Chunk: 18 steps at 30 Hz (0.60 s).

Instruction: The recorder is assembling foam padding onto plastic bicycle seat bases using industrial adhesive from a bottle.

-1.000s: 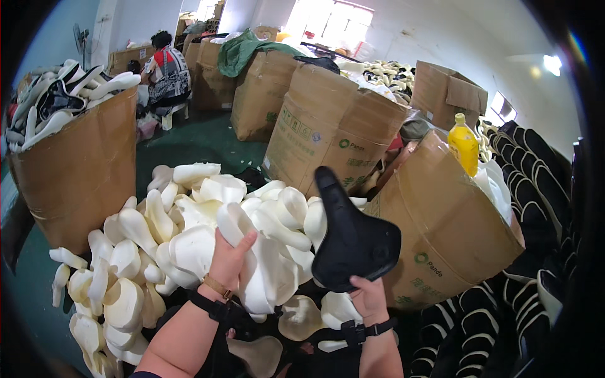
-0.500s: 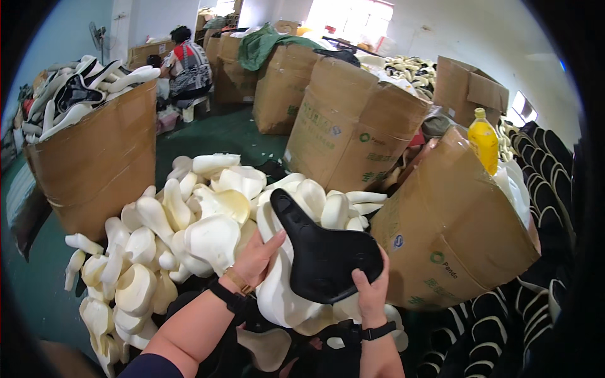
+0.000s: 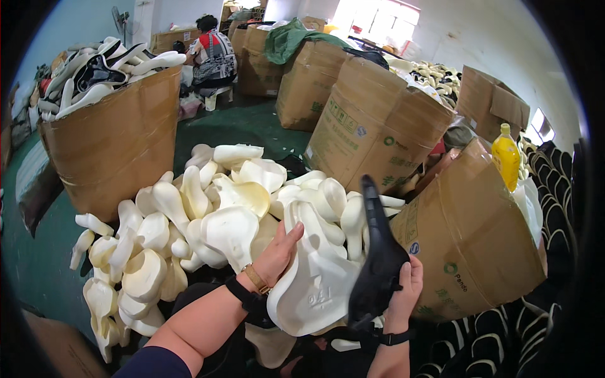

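My left hand grips the edge of a white foam bicycle saddle pad, its narrow nose pointing away from me and raised marks showing on its face. In my right hand is a black bicycle saddle piece, turned nearly edge-on beside the pad's right side. Whether the two pieces touch is hard to see. Beyond and left of my hands lies a heap of cream-white foam saddle pads.
Tall cardboard boxes stand beyond the heap; another box leans at right, near a yellow bottle. At left, a box overflows with saddle parts. Black saddle pieces lie stacked at lower right. A person sits far back.
The black saddle piece has swung right and tipped from face-on to nearly edge-on, uncovering the white pad. My view has shifted, moving the surroundings slightly rightward.
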### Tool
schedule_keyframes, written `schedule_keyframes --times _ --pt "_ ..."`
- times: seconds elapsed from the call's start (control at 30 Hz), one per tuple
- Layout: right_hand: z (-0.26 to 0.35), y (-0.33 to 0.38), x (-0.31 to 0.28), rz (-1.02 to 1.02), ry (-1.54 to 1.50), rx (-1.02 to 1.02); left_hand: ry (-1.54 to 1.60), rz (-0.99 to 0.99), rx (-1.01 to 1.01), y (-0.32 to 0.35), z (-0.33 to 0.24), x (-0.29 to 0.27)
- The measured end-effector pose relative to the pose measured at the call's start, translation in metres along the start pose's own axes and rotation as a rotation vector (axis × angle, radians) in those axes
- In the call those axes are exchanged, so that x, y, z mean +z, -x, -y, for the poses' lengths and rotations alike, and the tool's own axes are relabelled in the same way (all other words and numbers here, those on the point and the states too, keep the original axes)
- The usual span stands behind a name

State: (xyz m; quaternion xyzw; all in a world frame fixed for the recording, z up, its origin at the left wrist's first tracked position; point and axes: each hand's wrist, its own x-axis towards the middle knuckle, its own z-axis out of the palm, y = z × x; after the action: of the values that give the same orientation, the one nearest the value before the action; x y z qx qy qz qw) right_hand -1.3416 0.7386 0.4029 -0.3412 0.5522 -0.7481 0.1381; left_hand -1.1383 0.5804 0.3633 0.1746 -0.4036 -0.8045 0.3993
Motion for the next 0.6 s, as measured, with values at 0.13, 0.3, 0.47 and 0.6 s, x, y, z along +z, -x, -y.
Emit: schedule_keyframes --times 0.13,0.3,0.47,0.6 --pt "0.002 0.016 0.002 0.130 0.085 0.054 0.091 -0.013 0.028 -0.007 0.009 -0.004" --pt "-0.007 0.027 0.019 0.234 0.196 0.024 0.271 0.099 -0.068 -0.005 0.003 -0.003" --pt "-0.009 0.031 0.026 0.236 0.192 0.051 0.235 0.091 -0.006 -0.004 0.003 -0.005" --pt "-0.015 0.035 0.026 0.221 0.210 0.031 0.258 0.065 -0.003 -0.002 0.002 -0.003"
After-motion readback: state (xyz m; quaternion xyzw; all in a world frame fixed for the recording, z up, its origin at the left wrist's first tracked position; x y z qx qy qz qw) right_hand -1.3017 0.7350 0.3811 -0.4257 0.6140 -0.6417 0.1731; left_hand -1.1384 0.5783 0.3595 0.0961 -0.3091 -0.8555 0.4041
